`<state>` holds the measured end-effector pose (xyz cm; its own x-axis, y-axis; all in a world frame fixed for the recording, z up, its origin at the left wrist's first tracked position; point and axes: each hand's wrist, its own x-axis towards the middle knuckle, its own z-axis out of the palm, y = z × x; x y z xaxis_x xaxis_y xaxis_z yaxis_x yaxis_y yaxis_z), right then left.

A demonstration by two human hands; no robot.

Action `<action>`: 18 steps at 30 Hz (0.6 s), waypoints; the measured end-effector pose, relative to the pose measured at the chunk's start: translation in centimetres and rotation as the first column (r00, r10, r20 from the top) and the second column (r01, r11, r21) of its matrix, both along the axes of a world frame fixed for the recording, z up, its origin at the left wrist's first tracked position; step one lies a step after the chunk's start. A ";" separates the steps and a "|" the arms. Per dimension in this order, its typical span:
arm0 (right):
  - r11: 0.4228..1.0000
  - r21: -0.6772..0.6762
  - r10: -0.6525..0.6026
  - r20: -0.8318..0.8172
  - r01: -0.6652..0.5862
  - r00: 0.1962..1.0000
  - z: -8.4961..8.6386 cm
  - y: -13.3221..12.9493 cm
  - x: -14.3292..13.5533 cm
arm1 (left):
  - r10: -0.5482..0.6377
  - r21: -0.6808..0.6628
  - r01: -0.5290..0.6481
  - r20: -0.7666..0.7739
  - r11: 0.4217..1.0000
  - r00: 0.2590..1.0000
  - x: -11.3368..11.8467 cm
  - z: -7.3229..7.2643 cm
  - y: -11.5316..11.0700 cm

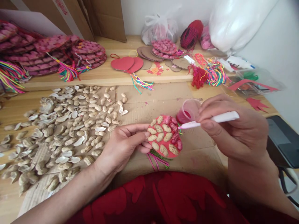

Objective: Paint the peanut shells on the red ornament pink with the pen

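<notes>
My left hand [127, 141] pinches the left edge of a red heart-shaped card [173, 149] with peanut shells stuck on it. Shells along the card's right side are coloured pink-red, while the others keep their natural tan. Green and pink cords [158, 160] hang below the card. Between the fingers of my right hand [230, 129] is a white paintbrush [190, 124], its pink-stained tip at the card's right edge, by the coloured shells. Just behind stands a clear plastic cup [190, 107] with red liquid in it, partly hidden by my right hand.
Many loose peanut shells [79, 121] spread over the cardboard sheet [151, 99] on the left. Stacked pink shell-covered pieces [87, 51], red hearts [123, 63] and colourful tassels [216, 71] line the raised shelf behind. A clear plastic box [259, 82] and a dark phone-like device [283, 140] are at right.
</notes>
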<state>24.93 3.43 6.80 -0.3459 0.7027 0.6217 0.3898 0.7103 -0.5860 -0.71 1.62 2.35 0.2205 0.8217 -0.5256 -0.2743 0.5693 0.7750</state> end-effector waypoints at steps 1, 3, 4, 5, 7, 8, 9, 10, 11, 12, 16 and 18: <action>1.000 0.003 -0.012 -0.014 0.012 1.000 0.0 0.0 0.0 | -0.002 0.001 0.002 0.006 1.000 1.000 0.0 0.0 0.0; 1.000 -0.005 -0.009 -0.043 0.009 0.999 0.0 0.0 -0.1 | -0.009 0.005 0.009 0.018 1.000 1.000 0.0 0.0 0.0; 1.000 -0.017 0.002 -0.053 -0.003 0.999 -0.1 0.0 -0.1 | -0.010 0.007 0.010 0.021 1.000 1.000 0.0 0.0 -0.1; 0.999 -0.025 0.018 -0.053 -0.020 0.998 -0.1 0.0 -0.2 | -0.010 0.007 0.010 0.021 1.000 1.000 0.0 0.0 -0.1; 0.999 -0.021 0.029 -0.033 -0.030 0.999 -0.1 0.1 -0.2 | -0.009 0.004 0.009 0.016 1.000 1.000 0.0 0.0 -0.1; 1.000 -0.011 0.015 -0.024 -0.015 1.000 -0.1 0.1 -0.2 | -0.010 0.003 0.010 0.013 1.000 1.000 0.0 0.0 -0.1; 1.000 -0.002 -0.004 -0.021 0.004 1.000 -0.1 0.1 -0.2 | -0.010 0.002 0.010 0.011 1.000 1.000 0.0 0.1 0.0; 1.000 0.007 -0.018 -0.028 0.018 0.999 -0.1 0.1 -0.2 | -0.010 0.001 0.010 0.009 1.000 1.000 0.0 0.1 0.0; 1.000 0.006 -0.020 -0.036 0.020 0.999 -0.1 0.1 -0.2 | -0.009 0.001 0.009 0.009 1.000 1.000 0.0 0.1 0.0; 1.000 0.000 -0.007 -0.043 0.007 0.999 -0.1 0.1 -0.2 | -0.008 0.001 0.008 0.010 1.000 1.000 0.0 0.1 0.0; 1.000 -0.024 0.015 -0.024 -0.016 1.000 -0.1 -0.1 -0.3 | -0.004 0.012 0.003 0.018 1.000 1.000 0.1 -0.1 0.0; 0.998 -0.018 -0.058 -0.009 0.058 0.998 -0.2 -0.2 -0.2 | -0.005 0.019 0.005 0.026 1.000 1.000 0.1 -0.2 0.0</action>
